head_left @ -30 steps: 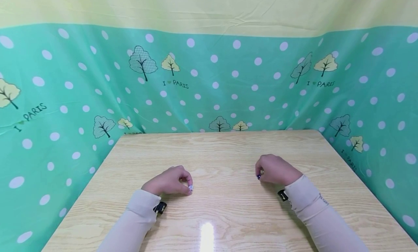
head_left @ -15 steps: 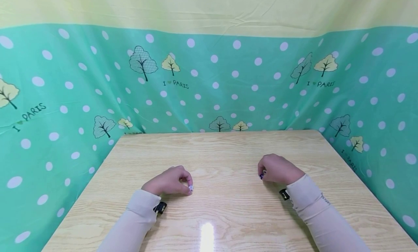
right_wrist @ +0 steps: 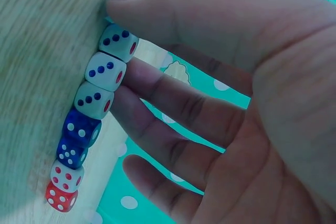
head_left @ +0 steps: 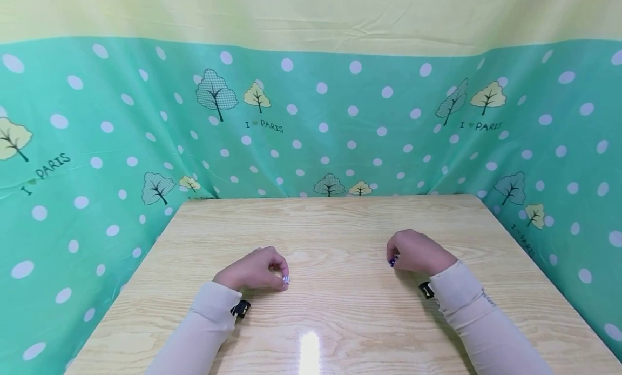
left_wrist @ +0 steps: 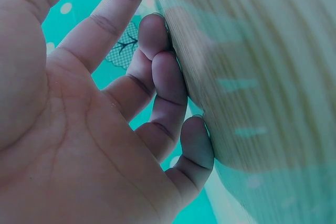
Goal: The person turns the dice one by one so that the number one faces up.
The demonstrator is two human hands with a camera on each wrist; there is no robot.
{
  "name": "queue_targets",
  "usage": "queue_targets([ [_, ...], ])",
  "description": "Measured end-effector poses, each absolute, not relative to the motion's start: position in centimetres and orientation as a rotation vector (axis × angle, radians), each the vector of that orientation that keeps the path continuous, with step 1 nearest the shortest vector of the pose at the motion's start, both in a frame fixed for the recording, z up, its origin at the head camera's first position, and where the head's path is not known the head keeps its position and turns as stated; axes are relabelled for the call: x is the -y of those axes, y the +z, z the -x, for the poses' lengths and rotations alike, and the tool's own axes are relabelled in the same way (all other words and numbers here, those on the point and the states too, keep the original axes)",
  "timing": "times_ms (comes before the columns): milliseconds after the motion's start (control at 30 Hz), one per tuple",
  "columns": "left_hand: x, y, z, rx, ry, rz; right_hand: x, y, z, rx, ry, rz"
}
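Note:
My left hand (head_left: 255, 269) is low over the table's left half, pinching a white die (head_left: 285, 280) with dark pips between thumb and index finger. In the left wrist view that die is out of sight; the other fingers are bent, tips at the tabletop. On the right, my right hand (head_left: 415, 252) pinches a dark blue die (head_left: 392, 262), mostly covered by the thumb in the right wrist view. Beside it runs a close row of dice: white ones with blue pips (right_wrist: 106, 71), blue ones (right_wrist: 82, 127), a white one with red pips (right_wrist: 67, 176) and a red one (right_wrist: 61, 197).
The pale wooden table (head_left: 335, 229) reaches back to a green and yellow dotted curtain (head_left: 335, 121), which also hangs along both sides. A bright light reflection lies on the front of the tabletop. Black wrist straps are on both sleeves.
My right hand has shifted slightly to the right, the dark blue die still at its fingertips. The left hand keeps its place with the white die. The head view has turned a little.

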State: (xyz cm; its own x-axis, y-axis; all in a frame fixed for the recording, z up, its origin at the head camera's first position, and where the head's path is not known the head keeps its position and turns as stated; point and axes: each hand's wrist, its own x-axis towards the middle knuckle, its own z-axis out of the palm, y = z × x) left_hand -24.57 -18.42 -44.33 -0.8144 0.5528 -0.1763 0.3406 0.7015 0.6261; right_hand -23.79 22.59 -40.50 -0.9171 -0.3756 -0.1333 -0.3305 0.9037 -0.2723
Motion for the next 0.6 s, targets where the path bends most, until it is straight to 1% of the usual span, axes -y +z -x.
queue_targets([
  [600,18.35,-44.35,24.47,-2.579,0.824,-0.685,-23.05,-41.02,24.26,-2.946,-0.331,0.588],
])
